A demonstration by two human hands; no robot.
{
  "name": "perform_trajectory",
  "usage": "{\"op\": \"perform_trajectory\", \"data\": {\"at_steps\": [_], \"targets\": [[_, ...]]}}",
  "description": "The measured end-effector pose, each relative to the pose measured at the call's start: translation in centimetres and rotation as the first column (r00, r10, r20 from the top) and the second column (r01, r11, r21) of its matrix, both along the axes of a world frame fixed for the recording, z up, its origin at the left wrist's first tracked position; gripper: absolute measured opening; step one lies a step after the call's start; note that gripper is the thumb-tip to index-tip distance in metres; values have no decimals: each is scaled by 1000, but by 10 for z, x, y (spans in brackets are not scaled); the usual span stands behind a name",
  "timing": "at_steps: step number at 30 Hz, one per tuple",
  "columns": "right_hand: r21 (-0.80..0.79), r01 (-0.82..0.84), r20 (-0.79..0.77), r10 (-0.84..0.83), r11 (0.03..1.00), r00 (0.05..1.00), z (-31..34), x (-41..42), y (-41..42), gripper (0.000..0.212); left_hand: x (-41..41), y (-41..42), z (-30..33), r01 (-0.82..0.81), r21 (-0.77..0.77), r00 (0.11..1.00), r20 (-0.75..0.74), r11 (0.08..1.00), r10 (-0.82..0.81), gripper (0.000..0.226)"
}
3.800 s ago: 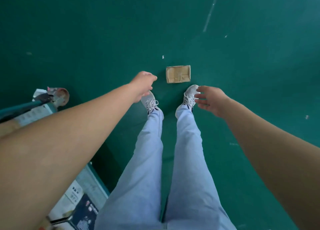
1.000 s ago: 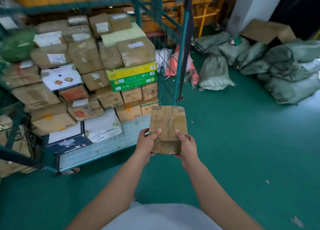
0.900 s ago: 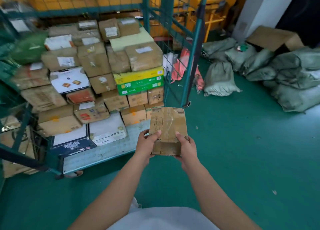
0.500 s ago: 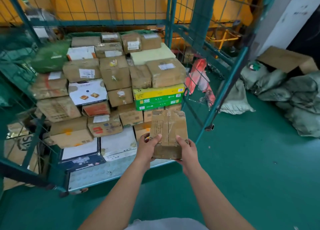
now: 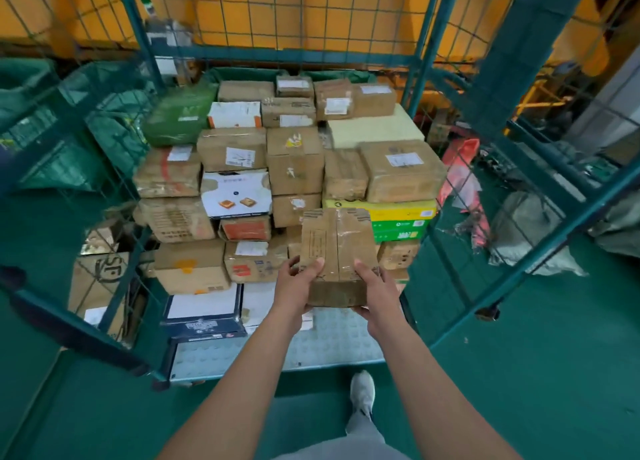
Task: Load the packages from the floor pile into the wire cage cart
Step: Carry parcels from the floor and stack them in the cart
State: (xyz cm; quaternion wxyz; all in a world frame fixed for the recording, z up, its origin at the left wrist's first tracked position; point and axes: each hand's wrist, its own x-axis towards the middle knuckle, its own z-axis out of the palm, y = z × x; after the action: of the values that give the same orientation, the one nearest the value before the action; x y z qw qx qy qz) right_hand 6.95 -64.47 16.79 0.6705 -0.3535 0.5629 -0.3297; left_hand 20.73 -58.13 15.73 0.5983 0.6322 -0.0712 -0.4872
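We find the cardboard package held in the air over the front edge of the wire cage cart, directly before the stacked parcels. Both hands grip its near end: the left hand curls round the left near corner with the thumb laid on the top face, and the right hand does the same at the right near corner. Neither hand is nearer the load; they stand level with each other. The package's long axis runs away from us, toward the back of the cart, with its taped top face turned up and tilted toward the camera. Its far end points at the stack, just short of the yellow and green boxes. In our judgement placement turns on pushing forward along that axis. Bare cart floor shows only at the front edge.
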Motion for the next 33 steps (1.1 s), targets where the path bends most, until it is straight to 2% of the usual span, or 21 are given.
{"op": "perform_trajectory", "data": {"at_steps": [4,8,12,16,18,19,21,25,28,31,33], "targets": [[13,-47,10,46,999,999,-5,23,-46,59,24,-40,-1,0,5,1000,4,1000,0,64],[42,-77,60,74,996,995,-11,44,-105,62,43,-95,5,13,23,999,38,1000,-14,57],[40,-93,83,89,995,993,-9,77,-197,70,69,-180,10,-13,-15,997,72,1000,15,79],[23,-121,71,119,992,990,0,100,-277,66,88,-259,17,-29,12,992,122,1000,27,72],[1,-128,56,127,992,990,5,106,-313,71,96,-295,21,-18,24,981,196,1000,13,80],[-22,-132,36,133,991,990,7,111,-337,81,101,-320,22,-6,33,970,242,999,-2,82],[-42,-137,-23,136,990,990,6,118,-381,95,109,-358,25,2,65,952,304,998,-22,73],[-21,-134,-64,132,991,989,10,135,-460,73,126,-422,30,65,115,920,378,991,-104,82],[7,-197,-119,196,980,973,7,154,-515,84,149,-475,21,70,167,867,478,984,-143,88],[12,-242,-114,241,970,964,4,175,-556,85,176,-522,7,38,210,829,539,977,-149,87],[27,-275,-136,276,961,951,-5,191,-587,101,190,-546,12,24,235,807,569,972,-158,83]]}}
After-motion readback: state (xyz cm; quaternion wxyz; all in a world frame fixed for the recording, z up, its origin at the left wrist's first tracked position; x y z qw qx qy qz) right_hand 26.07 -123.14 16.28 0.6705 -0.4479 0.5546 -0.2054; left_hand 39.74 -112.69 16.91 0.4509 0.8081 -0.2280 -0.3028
